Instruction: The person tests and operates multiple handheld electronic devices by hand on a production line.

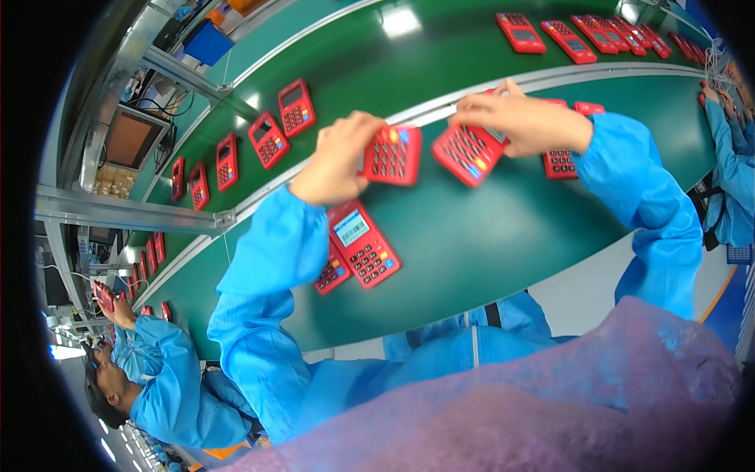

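Note:
My left hand (pixel 338 157) is closed round a red payment terminal (pixel 399 157), its keypad facing up and its screen end hidden under my fingers. In my right hand (pixel 523 119) is another red payment terminal (pixel 469 155), tilted, with its keypad end toward the first one; a gap separates the two. Below my left wrist lies a red terminal with a lit screen (pixel 366 245), overlapping a second terminal (pixel 334 271) partly covered by my sleeve. Beside my right forearm, more red terminals (pixel 560 164) rest on the green table, partly hidden by the arm.
A metal rail (pixel 440 106) divides the green table (pixel 464 236) from a green belt (pixel 354 59) carrying several red terminals (pixel 297 108). A metal frame bar (pixel 134 211) juts in from the left. One co-worker (pixel 169 385) sits at left; others' sleeves (pixel 731 189) show at right.

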A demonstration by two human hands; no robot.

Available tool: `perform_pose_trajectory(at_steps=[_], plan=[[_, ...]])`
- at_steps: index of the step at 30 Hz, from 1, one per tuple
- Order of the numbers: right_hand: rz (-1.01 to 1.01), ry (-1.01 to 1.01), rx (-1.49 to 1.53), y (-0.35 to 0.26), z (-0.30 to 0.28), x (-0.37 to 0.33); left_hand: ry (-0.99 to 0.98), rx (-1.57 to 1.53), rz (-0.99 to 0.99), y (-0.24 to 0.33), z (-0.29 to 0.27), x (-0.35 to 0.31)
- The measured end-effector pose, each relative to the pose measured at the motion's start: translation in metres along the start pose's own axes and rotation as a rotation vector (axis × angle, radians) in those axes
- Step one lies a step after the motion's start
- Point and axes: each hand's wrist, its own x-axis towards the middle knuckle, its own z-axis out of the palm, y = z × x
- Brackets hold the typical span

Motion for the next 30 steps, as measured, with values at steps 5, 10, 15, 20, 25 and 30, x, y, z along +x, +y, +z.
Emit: perform_pose_trajectory(at_steps=[5,10,15,20,25,30], plan=[[-0.266,0.003,-0.313,-0.036,0.043,-0.019,-0.098,0.283,0.318,0.054,0.040,-0.019],[0.091,0.156,-0.145,-0.051,0.052,-0.055,-0.073,0.262,0.054,0.086,0.057,-0.051],[0.390,0.239,0.317,-0.077,0.079,-0.082,0.121,-0.257,-0.428,0.116,0.088,-0.076],[0.381,0.304,0.368,-0.093,0.097,-0.064,0.210,-0.287,-0.415,0.117,0.103,-0.065],[0.389,0.290,0.409,-0.091,0.090,-0.065,0.262,-0.278,-0.416,0.118,0.101,-0.062],[0.398,0.531,0.378,-0.088,0.088,-0.085,0.367,0.127,-0.139,0.117,0.108,-0.074]])
